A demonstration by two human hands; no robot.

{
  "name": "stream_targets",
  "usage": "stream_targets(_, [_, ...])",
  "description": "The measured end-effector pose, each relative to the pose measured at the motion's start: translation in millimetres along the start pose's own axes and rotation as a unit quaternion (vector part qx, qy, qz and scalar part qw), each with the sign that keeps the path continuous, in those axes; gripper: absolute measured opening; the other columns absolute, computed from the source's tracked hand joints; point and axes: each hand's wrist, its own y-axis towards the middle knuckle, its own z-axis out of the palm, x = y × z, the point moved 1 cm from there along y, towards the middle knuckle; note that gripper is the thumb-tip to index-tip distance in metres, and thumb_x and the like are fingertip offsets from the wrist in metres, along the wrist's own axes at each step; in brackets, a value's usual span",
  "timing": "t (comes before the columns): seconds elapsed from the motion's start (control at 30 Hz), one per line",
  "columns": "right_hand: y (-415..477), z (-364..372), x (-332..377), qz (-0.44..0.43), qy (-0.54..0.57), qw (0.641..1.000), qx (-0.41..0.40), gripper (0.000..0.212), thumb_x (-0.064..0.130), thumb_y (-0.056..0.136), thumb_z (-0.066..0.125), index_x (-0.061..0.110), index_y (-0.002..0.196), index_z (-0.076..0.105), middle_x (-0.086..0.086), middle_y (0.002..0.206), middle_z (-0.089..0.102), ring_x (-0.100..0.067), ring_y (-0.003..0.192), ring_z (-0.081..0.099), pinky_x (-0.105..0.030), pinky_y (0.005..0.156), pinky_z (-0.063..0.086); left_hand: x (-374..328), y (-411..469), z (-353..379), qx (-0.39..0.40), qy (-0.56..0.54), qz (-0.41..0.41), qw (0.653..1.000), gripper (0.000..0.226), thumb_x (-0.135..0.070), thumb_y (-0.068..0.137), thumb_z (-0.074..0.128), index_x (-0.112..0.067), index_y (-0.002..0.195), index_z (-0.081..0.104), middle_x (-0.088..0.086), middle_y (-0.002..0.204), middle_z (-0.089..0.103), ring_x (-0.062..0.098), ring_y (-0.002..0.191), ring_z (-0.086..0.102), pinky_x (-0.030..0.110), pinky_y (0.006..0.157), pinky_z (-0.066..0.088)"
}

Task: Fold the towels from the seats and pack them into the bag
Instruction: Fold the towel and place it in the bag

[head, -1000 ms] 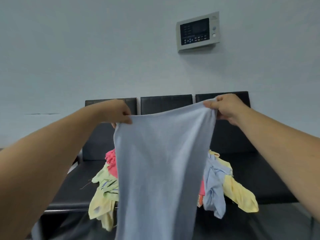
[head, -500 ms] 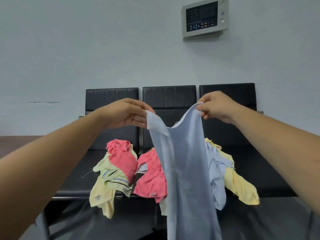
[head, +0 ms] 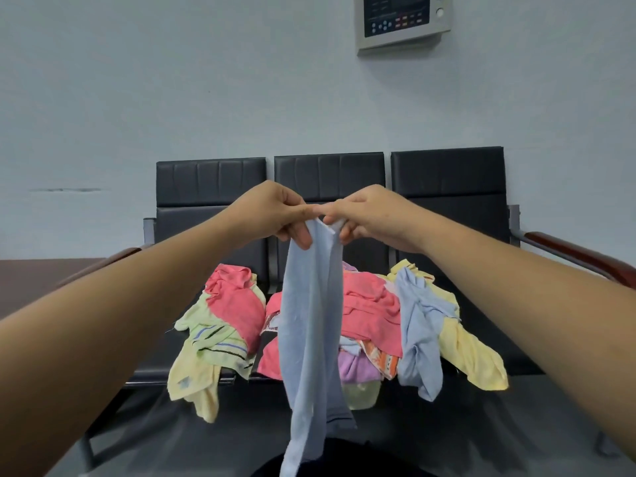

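Observation:
A light blue towel (head: 311,325) hangs lengthwise, doubled over, in front of me. My left hand (head: 275,215) and my right hand (head: 368,216) meet at its top, each pinching a top corner, fingertips touching. Behind it a heap of towels (head: 364,304) lies on the black seats (head: 330,180): pink, pale yellow, green striped, purple and another light blue one. Some hang over the front edge of the seats. The bag is hidden or out of view.
The row of three black seats stands against a pale wall, with brown armrests (head: 581,256) at both ends. A control panel (head: 402,22) is fixed to the wall above. A dark shape (head: 344,459) shows at the bottom edge.
My hands came together from wide apart, bringing the two top corners of the blue towel to meet. The towel went from spread flat to a narrow doubled strip. The camera tilted down.

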Motion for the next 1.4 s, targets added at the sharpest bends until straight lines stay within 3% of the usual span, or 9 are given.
stream_targets(0.07, [0.5, 6.5, -3.6, -0.012, -0.033, 0.999, 0.007, 0.044, 0.045, 0.087, 0.075, 0.002, 0.095, 0.077, -0.005, 0.081, 0.070, -0.014, 0.071, 0.069, -0.027, 0.077, 0.059, 2.9, 3.0, 3.2, -0.004, 0.008, -0.003, 1.000, 0.042, -0.042, 0.096, 0.062, -0.002, 0.087, 0.072, 0.004, 0.074, 0.077, 0.001, 0.060, 0.059, 0.017, 0.064, 0.049])
stream_targets(0.27, [3.0, 12.8, -12.6, -0.026, -0.081, 0.996, -0.031, 0.018, 0.022, 0.097, 0.068, 0.006, 0.093, 0.075, -0.015, 0.086, 0.075, -0.012, 0.063, 0.070, -0.014, 0.058, 0.053, 15.5, 4.8, 9.3, 0.016, -0.002, -0.012, 1.000, 0.046, -0.043, 0.095, 0.064, 0.002, 0.092, 0.069, 0.008, 0.070, 0.075, 0.009, 0.063, 0.063, 0.020, 0.063, 0.050])
stream_targets(0.4, [5.1, -0.1, -24.1, 0.002, -0.037, 0.996, -0.080, 0.018, 0.015, 0.099, 0.064, -0.002, 0.095, 0.070, -0.021, 0.094, 0.074, -0.015, 0.066, 0.068, -0.029, 0.075, 0.060, 38.2, 3.6, 7.5, 0.136, 0.090, -0.105, 0.981, 0.044, -0.045, 0.093, 0.066, -0.001, 0.097, 0.068, 0.018, 0.077, 0.074, 0.023, 0.067, 0.074, 0.023, 0.057, 0.053])
stream_targets(0.53, [-1.7, -12.9, -43.5, 0.042, -0.081, 0.992, -0.089, 0.017, 0.016, 0.101, 0.060, 0.007, 0.088, 0.067, -0.007, 0.080, 0.072, -0.007, 0.061, 0.068, -0.030, 0.074, 0.057, 63.7, 0.3, 1.3, 0.165, 0.107, -0.154, 0.968, 0.028, -0.041, 0.093, 0.067, -0.016, 0.103, 0.073, 0.006, 0.097, 0.078, 0.018, 0.085, 0.076, 0.031, 0.082, 0.061])
stream_targets(0.67, [-6.7, -13.3, -62.2, 0.047, -0.124, 0.986, -0.104, 0.014, 0.020, 0.100, 0.063, 0.011, 0.090, 0.066, -0.002, 0.075, 0.071, -0.003, 0.057, 0.065, -0.022, 0.064, 0.048, 63.8, 2.7, 4.0, 0.067, 0.104, -0.094, 0.988, 0.024, -0.039, 0.091, 0.071, -0.016, 0.091, 0.077, -0.006, 0.084, 0.078, 0.006, 0.081, 0.075, 0.016, 0.076, 0.055])
stream_targets(0.77, [-7.0, -17.2, -71.0, 0.045, -0.018, 0.986, -0.158, 0.011, 0.013, 0.097, 0.067, 0.008, 0.106, 0.062, -0.008, 0.089, 0.072, -0.010, 0.069, 0.067, -0.016, 0.059, 0.053, 59.1, 4.4, 10.5, 0.010, 0.016, -0.057, 0.998, 0.021, -0.032, 0.091, 0.073, -0.011, 0.091, 0.077, -0.002, 0.086, 0.079, 0.010, 0.083, 0.076, 0.017, 0.079, 0.056])
stream_targets(1.07, [-0.4, -10.8, -87.3, 0.077, 0.066, 0.981, -0.162, 0.012, 0.012, 0.099, 0.063, 0.015, 0.102, 0.075, -0.005, 0.102, 0.074, -0.016, 0.091, 0.068, -0.029, 0.082, 0.057, 76.8, 6.6, 26.0, -0.124, -0.040, -0.039, 0.991, 0.020, -0.023, 0.086, 0.079, -0.013, 0.102, 0.072, 0.005, 0.087, 0.077, 0.016, 0.081, 0.075, 0.013, 0.069, 0.055])
stream_targets(1.2, [-2.1, -0.5, -91.1, 0.058, 0.248, 0.962, -0.097, 0.014, 0.009, 0.102, 0.056, 0.007, 0.105, 0.070, -0.011, 0.106, 0.074, -0.025, 0.101, 0.071, -0.037, 0.095, 0.056, 84.6, 4.9, 37.4, -0.111, -0.115, -0.074, 0.984, 0.019, -0.024, 0.093, 0.072, -0.011, 0.106, 0.076, 0.008, 0.096, 0.078, 0.026, 0.095, 0.074, 0.034, 0.088, 0.060])
stream_targets(1.4, [-1.2, 44.1, -87.4, 0.082, 0.232, 0.964, 0.102, 0.015, 0.004, 0.101, 0.056, 0.013, 0.093, 0.065, -0.005, 0.089, 0.066, -0.022, 0.085, 0.064, -0.040, 0.082, 0.053, 78.5, 4.1, 60.1, -0.035, -0.218, -0.054, 0.974, 0.019, -0.017, 0.094, 0.068, -0.002, 0.104, 0.075, 0.016, 0.094, 0.076, 0.017, 0.081, 0.070, 0.026, 0.074, 0.059])
